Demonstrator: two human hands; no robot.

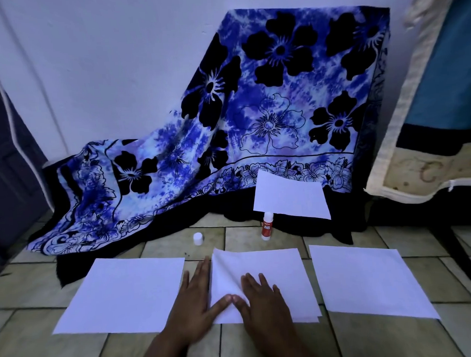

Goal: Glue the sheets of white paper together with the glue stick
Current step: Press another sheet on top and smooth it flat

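Three white sheets lie in a row on the tiled floor: a left sheet [123, 294], a middle stack [281, 273] and a right sheet [368, 277]. My left hand [193, 296] lies flat at the middle stack's left edge, its thumb on the paper. Flat on the same stack rests my right hand [261, 301], thumb touching the left thumb. The stack's top sheet bulges slightly at its left side. Behind the stack an uncapped glue stick [267, 227] stands upright, with its white cap [198, 238] off to the left. A fourth sheet [289, 195] leans on the cloth behind.
A blue flowered cloth [253, 110] drapes over something against the white wall. Dark fabric spreads on the floor beneath it. At the right, a pale mattress edge [407, 176] rests on a dark leg [453, 249] that slants across the tiles.
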